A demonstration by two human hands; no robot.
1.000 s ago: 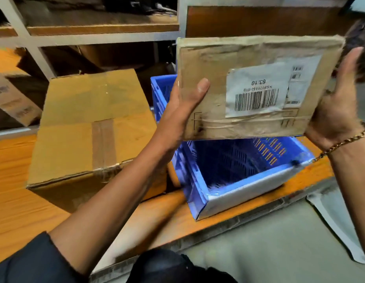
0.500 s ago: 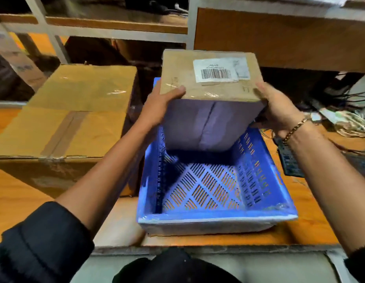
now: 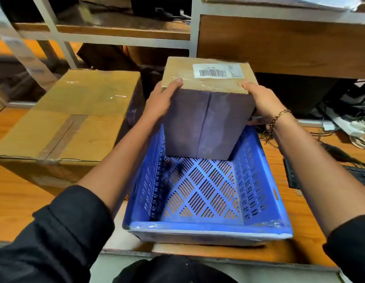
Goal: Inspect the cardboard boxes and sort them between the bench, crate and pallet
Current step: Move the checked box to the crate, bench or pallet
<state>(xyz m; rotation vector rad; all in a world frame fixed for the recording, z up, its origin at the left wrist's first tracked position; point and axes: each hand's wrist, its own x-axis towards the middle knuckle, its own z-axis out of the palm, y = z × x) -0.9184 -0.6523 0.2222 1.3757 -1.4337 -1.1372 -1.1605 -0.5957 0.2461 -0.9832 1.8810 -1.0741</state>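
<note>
Between the two hands, a small cardboard box (image 3: 206, 119) stands upright in the far end of the blue crate (image 3: 208, 225), label face up and lower edge down at the slotted floor (whether it rests there or hangs just above, I cannot tell). The left hand (image 3: 161, 101) and right hand (image 3: 265, 103) are apart, one pressed to each side of the box with a thumb hooked over its top edge, so both grip it. By my reading, this box is inspected and all but placed; letting go is what remains for it. Left of the left hand a large taped box (image 3: 75, 119) sits on the bench (image 3: 14, 201), seemingly unsorted, and no pallet shows, so much of the sorting likely lies ahead. Room is tight at the sides: the left wrist runs close along the crate's left wall, and the large box stands just beside that wall. Toward the body the crate's floor lies open, leaving space to draw the hands up and back. Beyond the fingers a shelf frame (image 3: 195, 27) stands close, and right of the right hand cables (image 3: 361, 127) and a keyboard (image 3: 359, 176) lie on the bench.
</note>
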